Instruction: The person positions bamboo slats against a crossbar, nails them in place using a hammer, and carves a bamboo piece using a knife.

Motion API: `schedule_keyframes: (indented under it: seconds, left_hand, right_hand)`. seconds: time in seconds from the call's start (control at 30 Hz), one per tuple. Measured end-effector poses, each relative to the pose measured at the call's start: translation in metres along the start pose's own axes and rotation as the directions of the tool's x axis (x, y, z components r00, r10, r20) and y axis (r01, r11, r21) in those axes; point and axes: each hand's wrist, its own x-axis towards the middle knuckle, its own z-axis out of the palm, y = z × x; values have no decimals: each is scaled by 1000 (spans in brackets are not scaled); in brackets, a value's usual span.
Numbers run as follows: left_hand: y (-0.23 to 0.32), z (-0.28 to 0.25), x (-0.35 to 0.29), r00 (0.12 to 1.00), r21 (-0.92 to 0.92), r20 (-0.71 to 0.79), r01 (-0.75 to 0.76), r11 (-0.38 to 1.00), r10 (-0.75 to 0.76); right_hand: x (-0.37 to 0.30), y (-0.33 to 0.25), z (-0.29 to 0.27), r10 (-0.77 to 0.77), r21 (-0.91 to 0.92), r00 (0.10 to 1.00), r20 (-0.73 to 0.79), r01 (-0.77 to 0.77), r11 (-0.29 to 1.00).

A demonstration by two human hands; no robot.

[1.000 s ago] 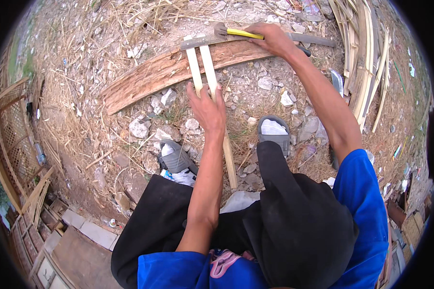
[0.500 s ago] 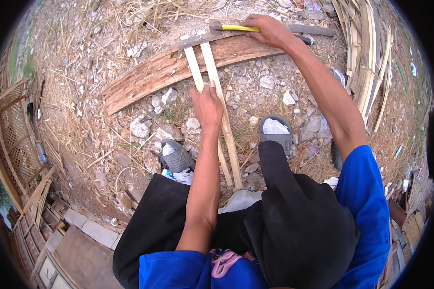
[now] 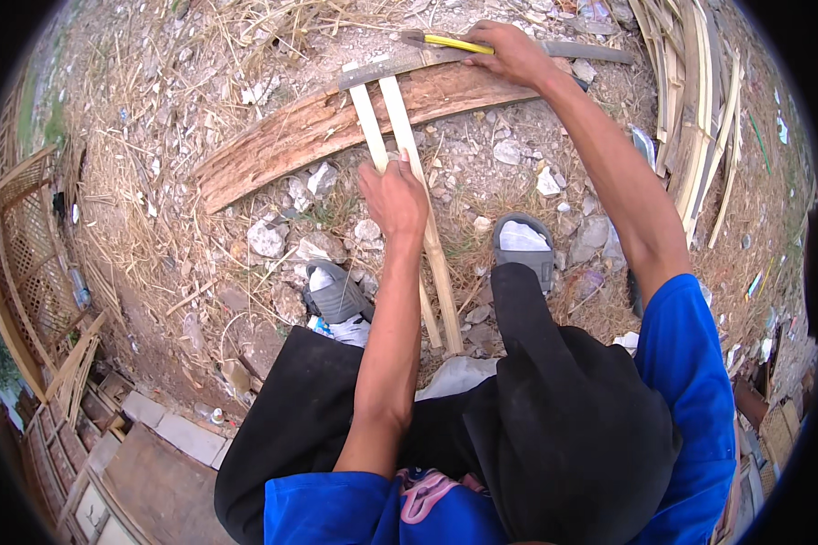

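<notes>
My right hand [image 3: 511, 60] is closed around a hammer [image 3: 456, 44] with a yellow handle, its head pointing left, just beyond a thin grey strip [image 3: 377, 71]. That strip crosses the far ends of two pale bamboo slats, a left slat [image 3: 366, 120] and a right slat [image 3: 398, 116]. Beneath their far ends lies a rough brown plank [image 3: 286, 145]. My left hand [image 3: 396, 200] grips the slats partway down, fingers wrapped round the left one and thumb side against the right one. Whether a nail is under the hammer cannot be made out.
Long split strips [image 3: 691, 100] are piled at the far right. Stones [image 3: 265, 238], dry straw and litter cover the ground around my sandalled feet. A curved lattice frame [image 3: 29, 236] stands at the left, above a low block edging [image 3: 168, 431].
The hammer head has lifted slightly off the grey strip, away from me, with my right hand. My left hand keeps its hold on the slats.
</notes>
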Motion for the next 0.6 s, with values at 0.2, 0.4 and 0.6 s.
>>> schedule_keyframes:
  seconds: [0.2, 0.4, 0.6]
  left_hand:
    - [-10, 7, 1, 996, -14, -70, -58, 998, 57]
    - [-8, 1, 4, 994, 44, -54, -89, 995, 92]
    - [3, 4, 0, 998, 15, -67, 11, 1000, -10]
  right_hand:
    - [1, -6, -4, 31, 22, 999, 23, -31, 999]
    - [2, -2, -1, 4, 19, 1000, -23, -3, 1000]
    - [1, -3, 1, 58, 32, 998, -12, -58, 998]
